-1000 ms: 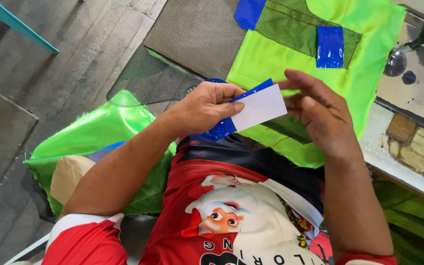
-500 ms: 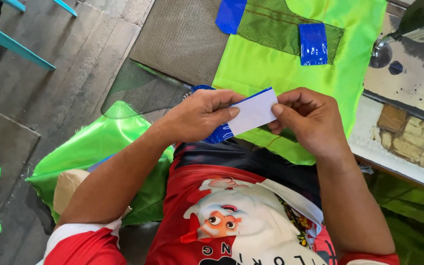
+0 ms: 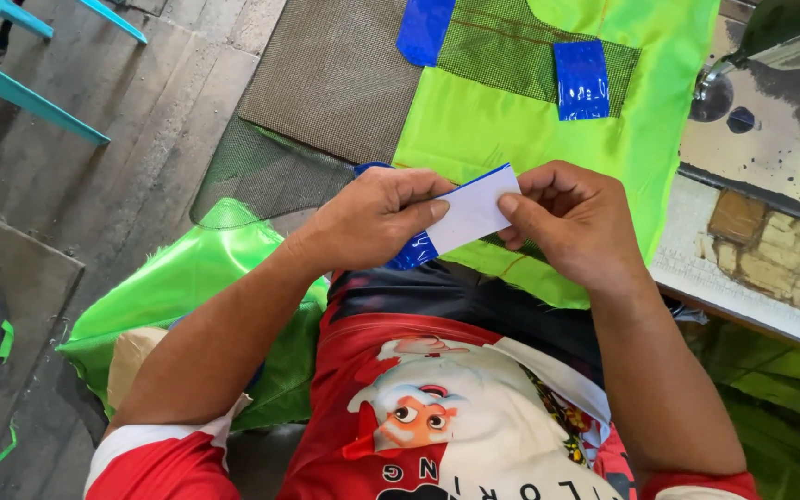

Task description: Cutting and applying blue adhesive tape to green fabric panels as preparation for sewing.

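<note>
floor: grey wooden planks (image 3: 113,176) | teal chair (image 3: 11,65) upper left | daylight

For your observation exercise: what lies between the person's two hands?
In the head view, a white card with blue backing spans between left hand and right hand.

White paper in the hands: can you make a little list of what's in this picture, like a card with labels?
left hand: left hand pinches the white paper
right hand: right hand pinches its other end
under paper: blue piece
behind: neon green fabric with blue patch and dark mesh
floor: green bag, teal chair
</note>
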